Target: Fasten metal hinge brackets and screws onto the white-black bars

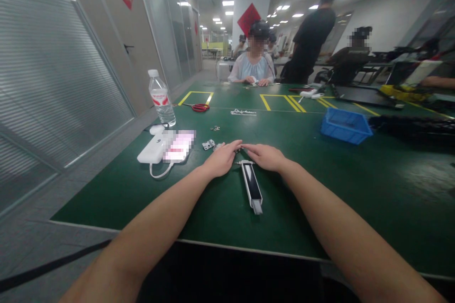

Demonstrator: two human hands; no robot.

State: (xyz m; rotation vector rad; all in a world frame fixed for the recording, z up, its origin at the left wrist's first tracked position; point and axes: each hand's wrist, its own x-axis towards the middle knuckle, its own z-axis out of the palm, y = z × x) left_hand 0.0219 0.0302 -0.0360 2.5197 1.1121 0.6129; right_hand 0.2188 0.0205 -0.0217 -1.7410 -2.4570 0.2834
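Note:
My left hand [224, 157] rests on the green table with its fingers stretched out and together, pointing away from me. Opposite it, my right hand [266, 156] lies the same way, and the fingertips of both meet or nearly meet. Small parts, too tiny to name, show in the gap between them. Just below that gap lies a slim white-framed device with a long black face [252, 182], a grey piece sticking out of its near end. Beside my left hand sits a small metal piece with holes [208, 145], partly hidden by the fingers. Neither hand visibly holds anything.
Left stand a water bottle [162, 99], a white power bank [151, 149] and a cabled phone [182, 146]. Beyond my hands lie tiny metal bits [215, 128], red-handled scissors [201, 108] and a white strip [243, 112]. A blue bin [345, 125] is right; a person [254, 64] sits opposite.

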